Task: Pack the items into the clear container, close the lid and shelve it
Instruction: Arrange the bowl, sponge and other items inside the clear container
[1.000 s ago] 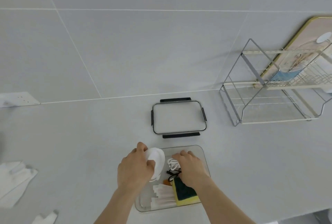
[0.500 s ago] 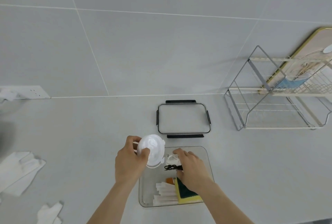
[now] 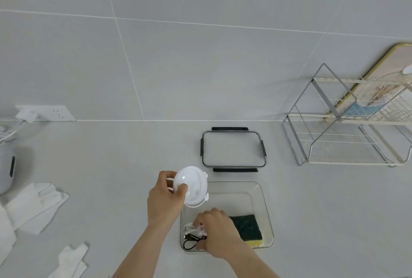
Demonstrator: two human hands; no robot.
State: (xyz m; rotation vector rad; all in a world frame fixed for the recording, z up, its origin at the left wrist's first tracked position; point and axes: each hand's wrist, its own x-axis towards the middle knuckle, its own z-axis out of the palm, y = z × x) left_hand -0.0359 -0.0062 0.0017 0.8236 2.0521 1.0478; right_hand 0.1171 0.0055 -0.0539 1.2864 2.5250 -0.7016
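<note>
The clear container (image 3: pixel 259 190) sits open on the counter near me. Inside lie a green and yellow sponge (image 3: pixel 247 228), a black cable (image 3: pixel 190 241) and a white cable (image 3: pixel 191 228). My right hand (image 3: pixel 219 235) reaches into the container's left half, fingers curled on the white cable. My left hand (image 3: pixel 165 199) holds a small round white tub (image 3: pixel 191 186) tilted, just above the container's far left corner. The container's lid (image 3: pixel 233 148), clear with black clips, lies flat behind the container.
A wire rack (image 3: pixel 347 121) stands at the right against the wall, with a framed board (image 3: pixel 379 77) leaning behind it. White gloves and cloths (image 3: pixel 38 204) lie at the left. A grey appliance (image 3: pixel 6 166) and a wall socket (image 3: pixel 44 113) are at the far left.
My left hand lifted the white tub up and left, out of the container. My right hand pushed the cables toward the near left corner. The camera moved closer and tilted.
</note>
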